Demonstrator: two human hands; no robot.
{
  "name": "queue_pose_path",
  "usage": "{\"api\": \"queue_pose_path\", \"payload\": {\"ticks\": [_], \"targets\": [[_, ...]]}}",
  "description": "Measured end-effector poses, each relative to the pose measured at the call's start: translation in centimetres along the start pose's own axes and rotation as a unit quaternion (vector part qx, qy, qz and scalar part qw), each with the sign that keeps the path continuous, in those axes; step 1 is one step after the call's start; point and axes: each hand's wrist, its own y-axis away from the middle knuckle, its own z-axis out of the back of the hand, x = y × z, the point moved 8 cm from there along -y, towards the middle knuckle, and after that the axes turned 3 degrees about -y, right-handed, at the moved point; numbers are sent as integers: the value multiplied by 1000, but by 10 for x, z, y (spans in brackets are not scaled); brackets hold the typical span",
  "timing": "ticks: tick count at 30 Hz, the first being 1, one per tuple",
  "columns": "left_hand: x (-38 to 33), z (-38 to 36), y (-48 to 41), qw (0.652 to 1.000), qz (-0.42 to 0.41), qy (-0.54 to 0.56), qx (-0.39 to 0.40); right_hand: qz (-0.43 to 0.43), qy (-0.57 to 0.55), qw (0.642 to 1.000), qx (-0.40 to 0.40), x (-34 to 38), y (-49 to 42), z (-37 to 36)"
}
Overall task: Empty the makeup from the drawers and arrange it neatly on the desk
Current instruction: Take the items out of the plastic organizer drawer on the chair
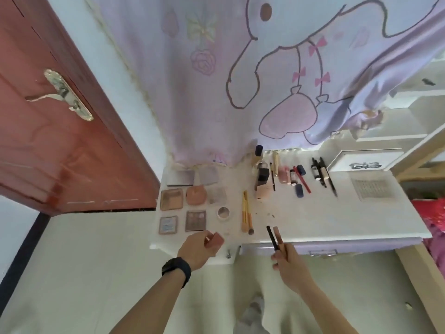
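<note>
Left hand grips pink case at desk front edge. Right hand pinches black pencil over same edge. Palettes on desk's left; tubes along desk's back.

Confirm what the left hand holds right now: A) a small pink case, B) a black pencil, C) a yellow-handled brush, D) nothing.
A: the left hand grips a small pink case at the front edge of the desk; the black pencil is in the right hand.
</note>
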Motion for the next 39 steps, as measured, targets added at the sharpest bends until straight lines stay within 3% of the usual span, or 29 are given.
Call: {"api": "queue_pose_path", "payload": {"ticks": [8,17,23,30,39], "targets": [[-3,-12,-70,997,15,-67,29,11,116,993,19,15,-98,-15],[-1,-21,-89,978,-18,-207,5,14,86,995,-40,9,-99,-21],[-24,-12,-89,956,-59,-284,-30,-19,54,998,-33,4,-102,-18],[-108,-14,-126,955,-154,-237,-91,-55,-43,991,-118,0,-118,64],[-117,-45,-210,954,-63,-292,-16,-22,51,979,-194,42,-227,163]]}}
